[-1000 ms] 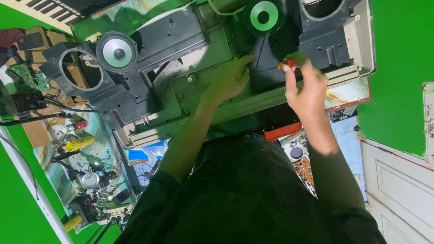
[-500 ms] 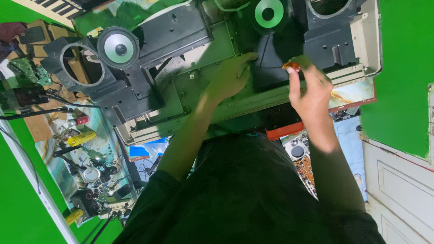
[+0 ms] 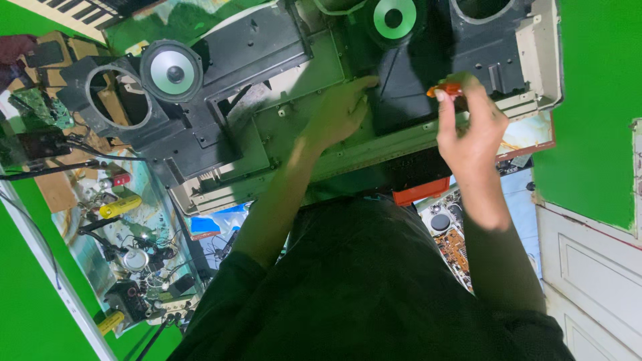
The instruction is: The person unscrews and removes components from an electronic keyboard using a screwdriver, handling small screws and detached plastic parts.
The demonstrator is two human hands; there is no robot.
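Observation:
An opened electronic keyboard chassis point(image 3: 281, 134) lies in front of me, with grey metal plates and black speaker housings. My left hand point(image 3: 341, 110) rests flat on the chassis, its fingertips at the edge of a black housing point(image 3: 408, 87). My right hand point(image 3: 471, 130) is raised over that housing and grips a small orange-handled screwdriver point(image 3: 447, 89) between thumb and fingers. The tool's tip is hidden behind the hand. One round speaker point(image 3: 171, 71) sits at the left, and a green-coned speaker point(image 3: 394, 16) at the top.
A glass-topped table at the lower left carries tangled wires, small parts and a yellow tool point(image 3: 120, 207). A circuit board point(image 3: 455, 244) and an orange box point(image 3: 420, 192) lie under the chassis edge. Piano keys point(image 3: 73, 10) show at the top left, a white door point(image 3: 595, 267) at the right.
My right hand has shifted slightly to the right with the screwdriver. My left hand stays pressed on the chassis.

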